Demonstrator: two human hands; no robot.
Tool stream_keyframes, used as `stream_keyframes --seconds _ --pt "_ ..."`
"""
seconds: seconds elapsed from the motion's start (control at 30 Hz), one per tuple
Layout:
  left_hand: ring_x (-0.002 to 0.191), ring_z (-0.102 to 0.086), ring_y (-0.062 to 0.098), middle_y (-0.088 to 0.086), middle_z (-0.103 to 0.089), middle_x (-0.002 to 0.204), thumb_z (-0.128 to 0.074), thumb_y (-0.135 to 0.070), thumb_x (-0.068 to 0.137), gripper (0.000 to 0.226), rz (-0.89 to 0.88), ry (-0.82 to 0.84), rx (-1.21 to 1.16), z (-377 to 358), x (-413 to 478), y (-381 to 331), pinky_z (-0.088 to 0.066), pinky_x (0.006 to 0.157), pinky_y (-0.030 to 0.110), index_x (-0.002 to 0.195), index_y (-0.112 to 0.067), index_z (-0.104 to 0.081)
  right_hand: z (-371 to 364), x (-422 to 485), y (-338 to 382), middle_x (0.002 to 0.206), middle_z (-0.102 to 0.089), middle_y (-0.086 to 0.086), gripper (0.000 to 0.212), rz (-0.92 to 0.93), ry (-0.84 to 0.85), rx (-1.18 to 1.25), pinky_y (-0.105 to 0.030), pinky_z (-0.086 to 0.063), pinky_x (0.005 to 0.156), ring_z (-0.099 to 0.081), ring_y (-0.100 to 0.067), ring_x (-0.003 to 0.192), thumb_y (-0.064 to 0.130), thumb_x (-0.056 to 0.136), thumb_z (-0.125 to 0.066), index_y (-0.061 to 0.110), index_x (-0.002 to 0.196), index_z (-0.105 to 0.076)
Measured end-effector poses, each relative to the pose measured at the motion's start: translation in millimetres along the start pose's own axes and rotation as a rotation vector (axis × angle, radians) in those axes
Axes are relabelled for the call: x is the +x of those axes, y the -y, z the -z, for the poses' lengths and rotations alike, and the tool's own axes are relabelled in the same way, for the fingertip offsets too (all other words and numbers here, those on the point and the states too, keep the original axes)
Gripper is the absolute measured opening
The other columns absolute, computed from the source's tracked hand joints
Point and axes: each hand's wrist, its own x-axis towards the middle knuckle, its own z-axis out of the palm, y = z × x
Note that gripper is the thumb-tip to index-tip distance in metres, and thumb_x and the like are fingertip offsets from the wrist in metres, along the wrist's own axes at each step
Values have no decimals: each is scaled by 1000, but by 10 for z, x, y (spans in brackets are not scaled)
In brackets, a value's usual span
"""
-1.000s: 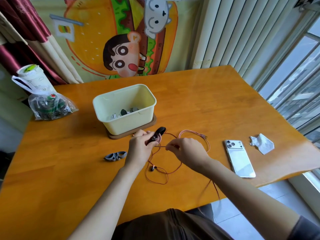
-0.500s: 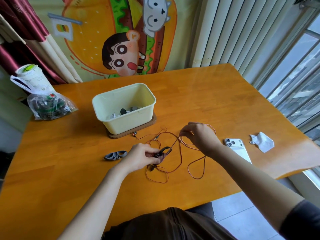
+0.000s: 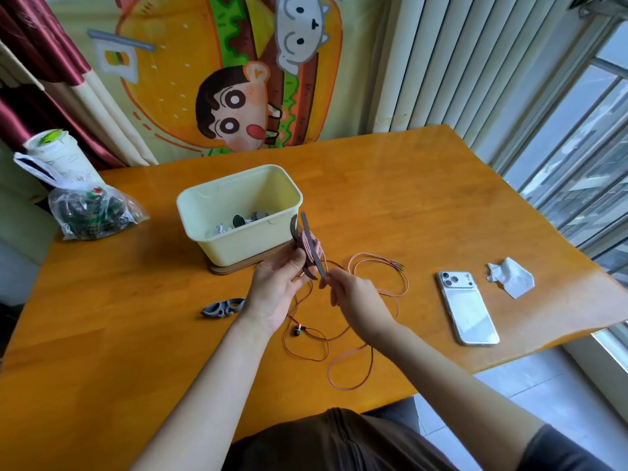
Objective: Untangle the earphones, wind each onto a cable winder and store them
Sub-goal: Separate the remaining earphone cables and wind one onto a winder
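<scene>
A person winds an earphone onto a cable winder (image 3: 310, 248) held up just in front of the cream box (image 3: 238, 246); the left hand (image 3: 275, 287) has its grip pinched on the winder's side, thumb against the pink turns already on it; the right hand (image 3: 353, 300) has its grip closed, apparently pinching the earphone cord (image 3: 380, 294) at the winder's lower tip.

The rest of the cord lies in loose loops on the counter (image 3: 373, 198), with one earbud (image 3: 296, 331) beneath the left wrist and one loop close to the front edge.

The risks, judged from this: the crossed loops could draw into a knot if pulled hard; slack tension could let the wound turns slide off the narrow winder; the trailing earbud may drag and snag, or the low loop may slip over the edge.

A second winder (image 3: 222, 307) lies unused to the left; a phone (image 3: 469, 307) and tissue (image 3: 509, 277) lie to the right.

No writing can be read; print on the cup (image 3: 57, 154) and bag (image 3: 91, 212) is too small, and the cartoon poster (image 3: 234, 107) shows no legible words.
</scene>
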Motion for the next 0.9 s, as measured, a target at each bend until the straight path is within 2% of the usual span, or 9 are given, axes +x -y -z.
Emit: stream_keyframes --seconds 0.07,0.17,0.3,0.43,0.53,0.63,0.7,0.8,0.9 --pt "108 -61 18 4 -68 110 -58 -19 80 28 -10 -141 -77 -25 52 -26 -44 97 46 106 -15 -67 -72 -30 76 71 -57 2 27 13 57 -43 -27 -43 58 -52 -13 59 23 103 -33 15 102 -59" --pt "108 -61 16 -3 -69 106 -57 -11 90 17 -58 -322 -45 5 102 -26 -47 95 44 103 -19 -66 -82 -66 175 78 -55 4 27 83 116 -100 -33 -48 65 -55 -16 69 20 103 -33 12 110 -58" --pt "100 -65 7 -15 -73 94 -68 -13 86 20 -186 -464 233 116 122 49 -51 93 36 93 -32 -71 -28 -68 285 82 -58 0 31 173 141 -150 -25 -43 58 -53 -16 69 27 103 -33 11 110 -59" --pt "89 -65 5 -9 -68 89 -72 -14 83 19 -320 -503 632 212 133 98 -51 80 20 100 -24 -73 2 -108 352 95 -66 -6 33 236 209 -192 -40 -52 69 -61 -24 79 32 102 -33 12 107 -59" --pt "80 -60 5 -3 -61 89 -74 -12 81 29 -296 -348 984 312 123 99 -43 67 5 110 -12 -71 185 -10 321 106 -64 -2 29 304 154 -290 -35 -50 78 -60 -22 95 29 101 -39 15 109 -64" --pt "88 -61 13 2 -66 101 -76 -13 78 38 -162 -146 1084 423 111 96 -49 80 18 115 -11 -69 430 138 202 109 -61 0 28 311 100 -418 -33 -43 85 -53 -19 102 33 98 -45 19 109 -66" --pt "100 -61 17 3 -68 106 -77 -14 78 39 -78 -21 1075 435 97 77 -48 92 29 116 -13 -69 522 202 136 107 -60 1 28 305 73 -444 -34 -41 87 -49 -19 101 37 94 -50 20 108 -67" --pt "103 -61 6 -1 -69 108 -76 -10 79 35 35 129 918 365 63 27 -46 90 15 113 -15 -70 578 250 93 103 -61 2 26 309 0 -455 -32 -38 82 -47 -18 98 39 89 -56 20 102 -68" --pt "105 -64 5 -2 -71 108 -76 -11 74 35 107 196 709 314 36 -34 -50 88 16 109 -15 -70 600 284 58 99 -60 3 23 289 -64 -379 -30 -36 77 -48 -16 93 39 86 -59 22 96 -69"
